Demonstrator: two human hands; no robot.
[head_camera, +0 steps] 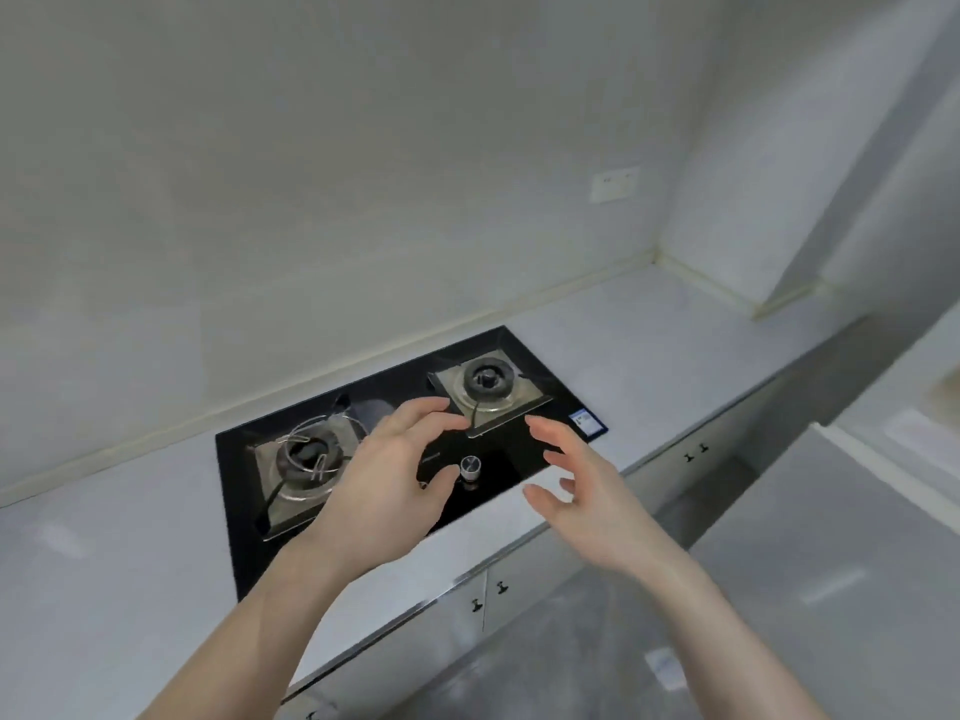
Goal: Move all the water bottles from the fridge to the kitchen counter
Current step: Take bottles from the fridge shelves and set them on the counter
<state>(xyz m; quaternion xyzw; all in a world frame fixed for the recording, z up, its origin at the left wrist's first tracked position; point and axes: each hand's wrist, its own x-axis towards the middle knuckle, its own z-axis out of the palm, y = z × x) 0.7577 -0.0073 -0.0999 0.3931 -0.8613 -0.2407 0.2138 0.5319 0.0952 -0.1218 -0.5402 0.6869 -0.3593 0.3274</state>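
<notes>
No water bottle is in view. The pale grey kitchen counter (675, 335) runs from lower left to the far right corner. My left hand (384, 485) hovers above the black gas hob (498, 485), its fingers loosely spread and holding nothing. My right hand (587, 491) hangs beside it over the hob's front edge, palm turned inward, fingers relaxed and empty. The two hands face each other with a gap between them. A white appliance (883, 511) that may be the fridge stands at the right; I cannot tell for certain.
The hob has two burners (488, 381) and a round knob (470, 467). White cabinet doors with small dark handles (501, 587) lie under the counter. A wall socket (613, 184) sits on the back wall. Grey floor (571, 657) spreads at the lower right.
</notes>
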